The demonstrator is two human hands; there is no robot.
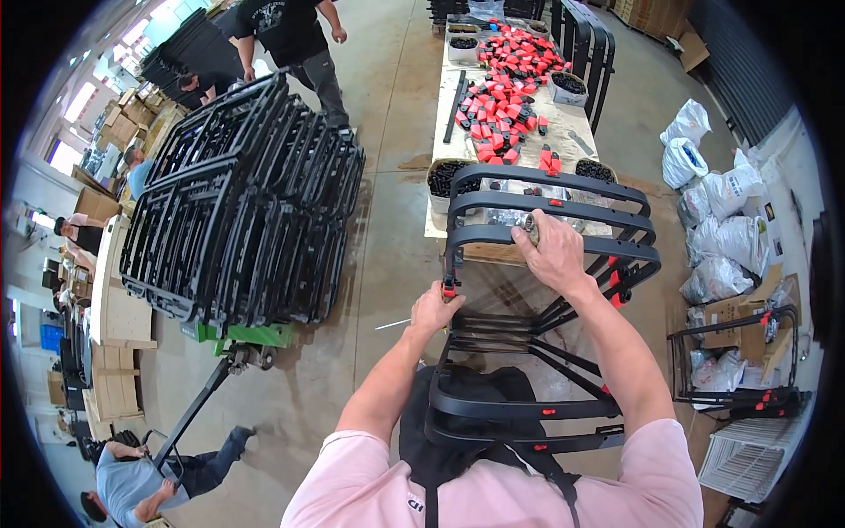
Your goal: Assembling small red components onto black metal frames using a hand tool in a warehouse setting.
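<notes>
Several black tubular frames (568, 236) with rounded corners and small red clips stand in front of me, between my arms and the table. My left hand (433, 308) is closed at the left side of the nearest upper frame, just below a red clip (450, 289). A thin metal shaft (393, 325) sticks out to the left from under that hand; its handle is hidden. My right hand (553, 253) rests at the top bar with its fingers curled round a short metal tool (531, 227) with a rounded head. The tool's exact kind is unclear.
A wooden table (431, 198) beyond holds a heap of red and black plastic parts (506, 110) and tubs of black pieces (570, 86). Stacked black frames (255, 202) sit on a green pallet jack (233, 336), its handle held by a person. White sacks (726, 238) lie right.
</notes>
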